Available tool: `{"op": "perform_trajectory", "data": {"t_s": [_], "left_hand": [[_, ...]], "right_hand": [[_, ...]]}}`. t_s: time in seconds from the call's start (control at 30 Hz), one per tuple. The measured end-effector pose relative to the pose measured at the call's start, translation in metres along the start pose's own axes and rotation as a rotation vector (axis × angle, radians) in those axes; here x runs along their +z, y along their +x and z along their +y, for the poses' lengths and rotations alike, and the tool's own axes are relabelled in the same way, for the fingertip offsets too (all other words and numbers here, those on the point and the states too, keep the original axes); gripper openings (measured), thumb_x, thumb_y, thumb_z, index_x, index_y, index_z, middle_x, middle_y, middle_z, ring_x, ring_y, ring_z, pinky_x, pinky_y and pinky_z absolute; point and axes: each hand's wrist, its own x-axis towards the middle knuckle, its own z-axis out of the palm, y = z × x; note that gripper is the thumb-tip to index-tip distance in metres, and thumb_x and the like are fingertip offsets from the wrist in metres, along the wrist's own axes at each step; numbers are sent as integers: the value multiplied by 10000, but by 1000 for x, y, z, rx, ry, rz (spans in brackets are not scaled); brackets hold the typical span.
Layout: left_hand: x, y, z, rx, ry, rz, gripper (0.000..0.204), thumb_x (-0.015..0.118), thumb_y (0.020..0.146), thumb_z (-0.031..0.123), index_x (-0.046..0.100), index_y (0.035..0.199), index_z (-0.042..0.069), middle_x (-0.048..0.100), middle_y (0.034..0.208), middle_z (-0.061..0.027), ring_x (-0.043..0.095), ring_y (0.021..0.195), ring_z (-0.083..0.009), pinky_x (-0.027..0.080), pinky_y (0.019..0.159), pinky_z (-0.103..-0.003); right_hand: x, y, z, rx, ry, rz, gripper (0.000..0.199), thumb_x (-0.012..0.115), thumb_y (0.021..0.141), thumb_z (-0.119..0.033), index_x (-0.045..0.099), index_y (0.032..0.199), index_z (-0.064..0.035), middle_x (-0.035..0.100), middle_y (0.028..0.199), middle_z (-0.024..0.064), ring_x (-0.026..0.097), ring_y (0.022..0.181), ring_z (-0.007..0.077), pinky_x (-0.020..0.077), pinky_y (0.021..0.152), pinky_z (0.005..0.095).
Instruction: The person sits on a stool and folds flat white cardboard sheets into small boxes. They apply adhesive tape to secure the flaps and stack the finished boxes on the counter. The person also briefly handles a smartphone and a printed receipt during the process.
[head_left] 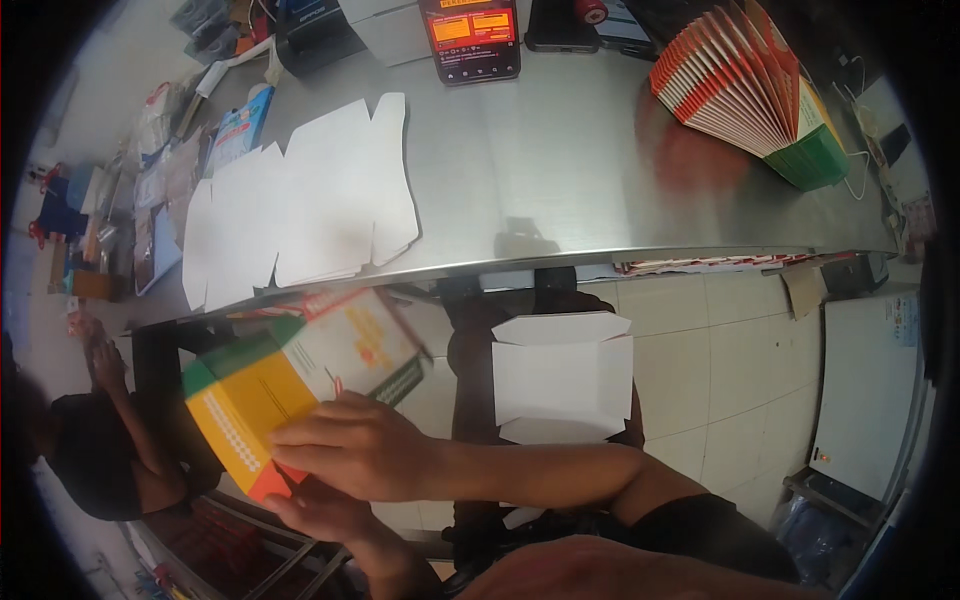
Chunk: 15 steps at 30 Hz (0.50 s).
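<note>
A printed cardboard carton, yellow, green, white and orange, is held at an angle in front of me on the left. My right hand reaches across my body and grips it, fingers bent along its near side. Just below, my left hand is closed on the carton's orange corner, partly hidden behind my right hand. The carton's far end is slightly smeared by motion. On my lap rests a white cardboard tray-like piece with raised, folded sides, touched by neither hand.
Flat white die-cut sheets lie stacked on the metal table. Fanned red and green folded cartons stand at the right. A lit phone is at the back. Another person sits at the left. A white panel stands at the right.
</note>
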Motion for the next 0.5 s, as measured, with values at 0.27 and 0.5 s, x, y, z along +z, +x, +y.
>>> {"op": "perform_trajectory", "data": {"t_s": [0.27,0.5], "left_hand": [[-62,17,-11,142,794,241,222,638,1034,97,568,1234,30,654,988,-79,631,894,-145,527,770,-261],[-38,21,-98,84,758,143,51,689,975,-10,660,1011,-30,715,1057,-121,656,967,-158,527,900,-301]], "right_hand": [[9,-25,19,1079,608,-454,176,679,950,-153,718,1053,-16,728,962,126,709,865,292,545,736,370],[46,-82,78,722,150,-23,226,637,968,-89,696,1167,2,711,1045,179,710,910,324,555,787,397]]}}
